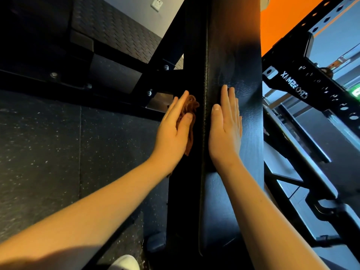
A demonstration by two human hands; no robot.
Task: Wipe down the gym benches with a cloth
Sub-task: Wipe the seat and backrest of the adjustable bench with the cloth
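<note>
Against the surface at nine o'clock, our left grip — flat, released — presses the cloth; our right grip lies released on top.

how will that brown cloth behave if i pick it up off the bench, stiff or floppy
Probably floppy: the brown cloth bunches in soft folds under the left hand. Likely light, since flat fingers alone pin it to the side of the bench. It would likely drop if the hand lifted.
</note>
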